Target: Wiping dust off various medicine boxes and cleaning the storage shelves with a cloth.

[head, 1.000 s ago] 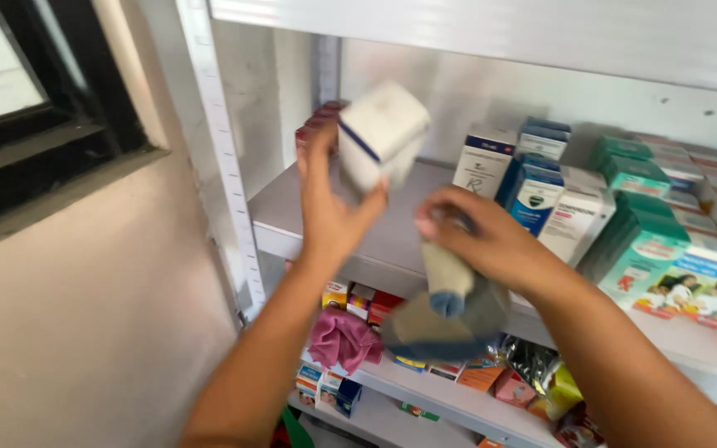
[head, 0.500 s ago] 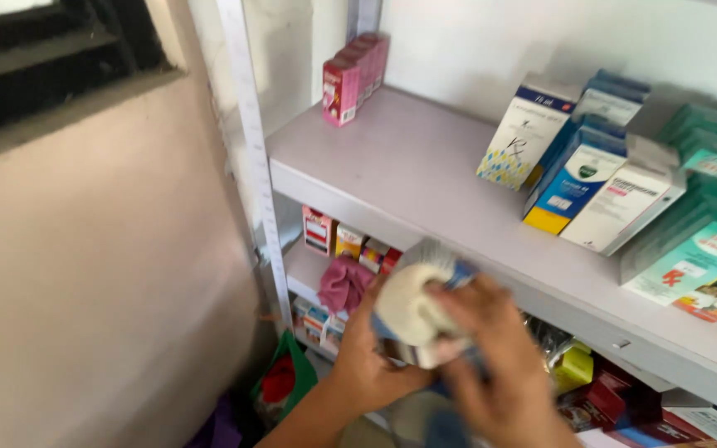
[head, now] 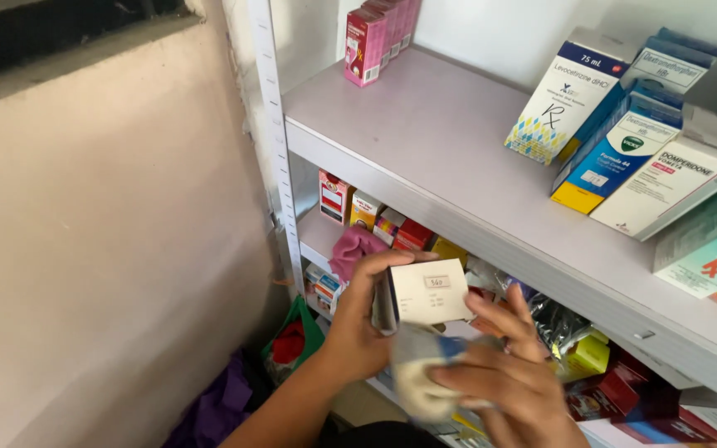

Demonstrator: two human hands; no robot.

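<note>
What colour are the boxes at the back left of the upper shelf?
Pink boxes, seen in the head view.

Open stretch on the upper shelf, crowded below

The pale grey shelf board [head: 425, 141] lies bare between the far-left pink cartons [head: 368, 43] and the right-hand leaning blue-and-white cartons [head: 616, 124]; the lower shelf is packed with small colourful boxes [head: 375, 220].

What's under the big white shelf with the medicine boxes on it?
Under the white shelf sits a lower shelf holding small colourful boxes and a pink cloth. The hands and white box cover what lies behind them.
</note>
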